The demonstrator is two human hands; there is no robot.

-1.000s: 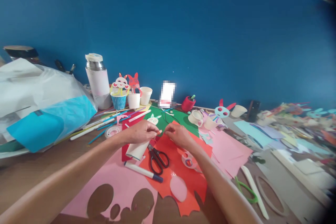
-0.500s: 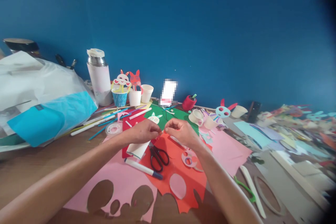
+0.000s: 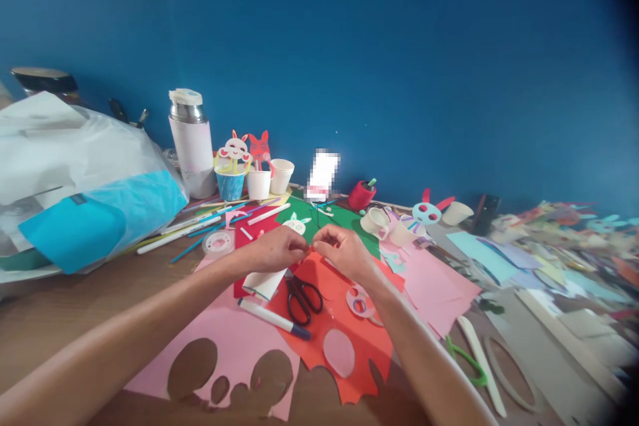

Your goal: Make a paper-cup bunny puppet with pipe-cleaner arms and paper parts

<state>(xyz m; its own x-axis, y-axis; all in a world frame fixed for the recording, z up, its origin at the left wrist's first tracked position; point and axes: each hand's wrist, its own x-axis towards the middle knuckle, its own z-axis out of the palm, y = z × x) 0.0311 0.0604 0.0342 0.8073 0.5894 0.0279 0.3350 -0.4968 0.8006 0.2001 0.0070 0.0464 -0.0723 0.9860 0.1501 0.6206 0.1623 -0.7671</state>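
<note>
My left hand [image 3: 281,247] and my right hand [image 3: 340,249] meet fingertip to fingertip above the middle of the papers. Both are closed in a pinch; whatever lies between the fingers is too small to make out. Just below them black-handled scissors [image 3: 305,303] rest on orange-red paper [image 3: 332,283]. A white marker with a dark blue cap [image 3: 273,318] lies in front of the scissors. Behind my left hand is a white rabbit-face cutout [image 3: 295,223]. A pink oval [image 3: 339,353] and a pink mask-like cutout [image 3: 358,301] lie on the orange-red sheet.
Pink paper with cut holes [image 3: 239,359] lies front left. Clear tape [image 3: 218,243], several pens, a blue-and-white bag [image 3: 110,213] and a thermos [image 3: 192,150] are at left. Paper cups [image 3: 259,185] hold animal cutouts at the back. A green pipe cleaner [image 3: 466,366] lies right.
The view has shifted very slightly, so the things appear a little further right. Both hands keep their pinched pose at nearly the same spot.
</note>
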